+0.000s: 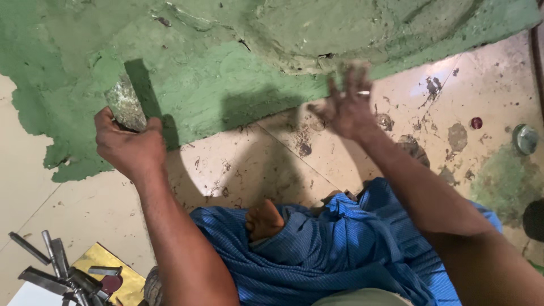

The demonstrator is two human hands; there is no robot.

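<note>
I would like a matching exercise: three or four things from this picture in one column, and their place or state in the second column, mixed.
Things:
1. left hand
2. right hand
3. metal tools
4. small red object

Places or states:
A. lying on the floor at the far right
B. closed around a grey stone-like block
C. piled at the bottom left corner
D. open, fingers spread, blurred

Pairs: 1-B, 2-D, 3-C, 4-A

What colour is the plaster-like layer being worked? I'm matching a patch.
Green, clearest in the head view.
</note>
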